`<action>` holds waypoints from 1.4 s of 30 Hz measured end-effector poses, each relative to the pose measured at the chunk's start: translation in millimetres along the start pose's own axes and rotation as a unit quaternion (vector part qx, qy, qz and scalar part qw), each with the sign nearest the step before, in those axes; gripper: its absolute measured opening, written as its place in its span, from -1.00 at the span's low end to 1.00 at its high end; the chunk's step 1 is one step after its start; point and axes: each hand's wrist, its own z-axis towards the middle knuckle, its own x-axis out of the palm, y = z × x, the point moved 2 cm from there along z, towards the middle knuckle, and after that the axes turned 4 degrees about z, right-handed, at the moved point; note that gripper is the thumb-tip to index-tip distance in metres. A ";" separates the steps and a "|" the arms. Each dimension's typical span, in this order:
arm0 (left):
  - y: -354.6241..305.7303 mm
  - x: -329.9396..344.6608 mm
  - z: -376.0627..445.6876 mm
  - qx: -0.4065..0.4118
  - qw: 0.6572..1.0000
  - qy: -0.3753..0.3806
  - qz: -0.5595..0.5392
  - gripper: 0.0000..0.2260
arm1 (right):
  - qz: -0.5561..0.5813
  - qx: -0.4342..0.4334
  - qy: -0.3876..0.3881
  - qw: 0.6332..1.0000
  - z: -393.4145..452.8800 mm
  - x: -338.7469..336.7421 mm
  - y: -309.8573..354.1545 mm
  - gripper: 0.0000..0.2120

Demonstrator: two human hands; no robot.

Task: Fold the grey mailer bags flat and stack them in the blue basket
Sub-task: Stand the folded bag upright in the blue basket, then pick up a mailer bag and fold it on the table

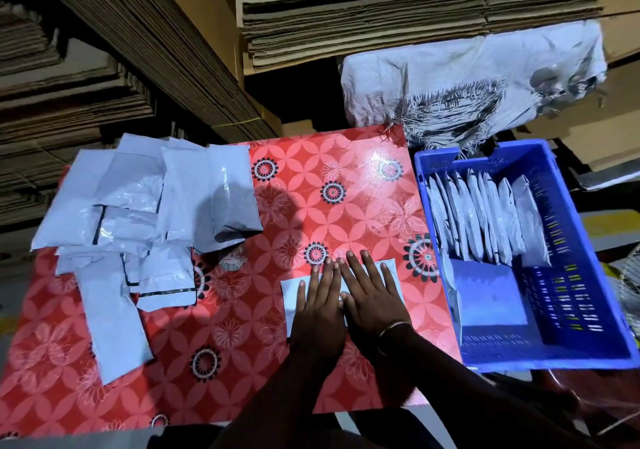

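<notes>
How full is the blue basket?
Partly full: a row of folded mailers stands on edge across the far half of the blue basket; its near floor shows bare.

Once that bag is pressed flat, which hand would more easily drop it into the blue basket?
Probably the right hand. Both hands press flat on the grey bag, but the blue basket sits on the right; the left hand would have to cross over.

packing storeroom | flattened cardboard stacks | woven sack
</notes>
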 end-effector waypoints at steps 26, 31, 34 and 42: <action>91.2 -22.9 -36.7 -0.034 0.994 0.056 0.086 -0.32 | -0.002 0.069 0.062 0.996 -53.4 -27.2 -71.1 -0.25; 65.2 -36.2 -22.4 -0.009 0.997 -0.030 0.065 -0.44 | 0.020 0.077 0.076 0.994 -52.0 -32.4 -64.7 -0.27; 40.5 -54.9 -7.6 0.059 0.994 -0.091 0.034 -0.52 | 0.026 0.069 0.059 0.996 -49.3 -37.9 -57.7 -0.25; 4.9 -50.4 4.7 0.042 0.998 0.038 0.035 -0.39 | 0.097 0.035 -0.102 0.990 -69.7 -51.3 -20.6 -0.47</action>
